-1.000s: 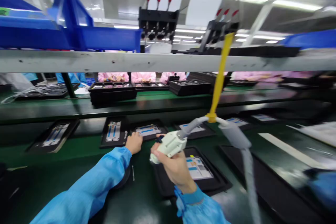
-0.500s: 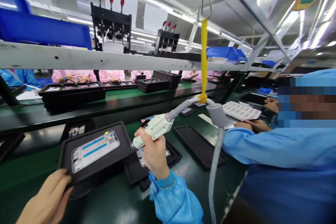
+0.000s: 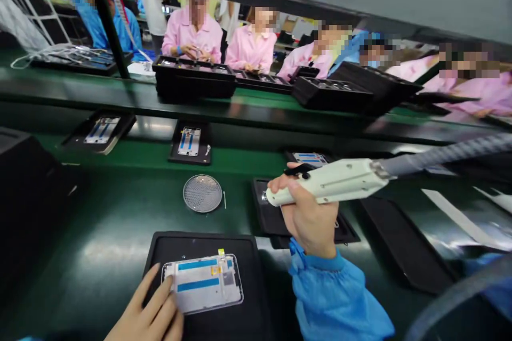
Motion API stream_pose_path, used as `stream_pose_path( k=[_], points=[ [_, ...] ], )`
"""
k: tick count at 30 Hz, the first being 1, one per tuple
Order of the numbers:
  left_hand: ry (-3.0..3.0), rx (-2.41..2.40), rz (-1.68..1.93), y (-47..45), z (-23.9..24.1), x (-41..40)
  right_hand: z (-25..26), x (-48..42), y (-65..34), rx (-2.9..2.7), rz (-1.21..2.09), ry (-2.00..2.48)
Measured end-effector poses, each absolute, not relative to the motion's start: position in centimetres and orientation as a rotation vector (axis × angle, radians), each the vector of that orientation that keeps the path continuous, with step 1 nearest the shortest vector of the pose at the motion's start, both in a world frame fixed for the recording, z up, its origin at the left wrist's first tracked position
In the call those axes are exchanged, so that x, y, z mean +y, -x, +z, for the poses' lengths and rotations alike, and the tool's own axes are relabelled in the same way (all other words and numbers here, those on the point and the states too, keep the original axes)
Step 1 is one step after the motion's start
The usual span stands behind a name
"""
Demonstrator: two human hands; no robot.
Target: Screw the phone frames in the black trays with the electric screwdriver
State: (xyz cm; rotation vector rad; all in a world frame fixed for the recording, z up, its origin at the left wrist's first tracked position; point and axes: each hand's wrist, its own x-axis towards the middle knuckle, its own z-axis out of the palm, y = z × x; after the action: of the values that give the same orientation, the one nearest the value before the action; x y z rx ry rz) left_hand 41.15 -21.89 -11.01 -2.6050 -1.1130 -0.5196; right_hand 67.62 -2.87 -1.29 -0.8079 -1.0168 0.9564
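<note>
A black tray (image 3: 256, 282) lies on the green bench right in front of me, holding a white phone frame (image 3: 204, 283) with blue strips. My left hand (image 3: 150, 314) rests flat on the tray's left side, its fingers stretched out and touching the frame's left edge. My right hand (image 3: 310, 213) is wrapped round a white electric screwdriver (image 3: 336, 187), held level above another black tray (image 3: 268, 213), tip pointing left. A grey hose (image 3: 448, 153) runs from the tool off to the right.
A round metal mesh dish (image 3: 202, 193) sits on the bench mid-left. More trays with phone frames (image 3: 189, 141) lie on the belt behind. Stacked black trays (image 3: 194, 79) stand on the far bench, where several people in pink coats work. An empty black tray (image 3: 404, 245) lies at right.
My left hand brought the tray with the phone frame down onto the bench in front of me. My view dropped from the shelf and co-worker to the bench. The screwdriver now lies level.
</note>
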Motion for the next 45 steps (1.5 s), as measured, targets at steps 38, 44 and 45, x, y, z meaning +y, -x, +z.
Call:
stream_pose_path(
  k=[38,44,45],
  points=[
    [3.144,-0.961,-0.579,-41.8,-11.1,-13.4,-9.0,-1.6,-58.4,-1.326,1.177,0.955],
    [3.146,-1.016,-0.576,-41.9,-11.2,-13.6,-6.6,-1.7,-58.7,-1.247,1.201,0.906],
    [3.141,-1.036,-0.584,-41.9,-11.3,-13.6,-5.6,-1.8,-59.0,-1.215,1.202,0.883]
  ],
)
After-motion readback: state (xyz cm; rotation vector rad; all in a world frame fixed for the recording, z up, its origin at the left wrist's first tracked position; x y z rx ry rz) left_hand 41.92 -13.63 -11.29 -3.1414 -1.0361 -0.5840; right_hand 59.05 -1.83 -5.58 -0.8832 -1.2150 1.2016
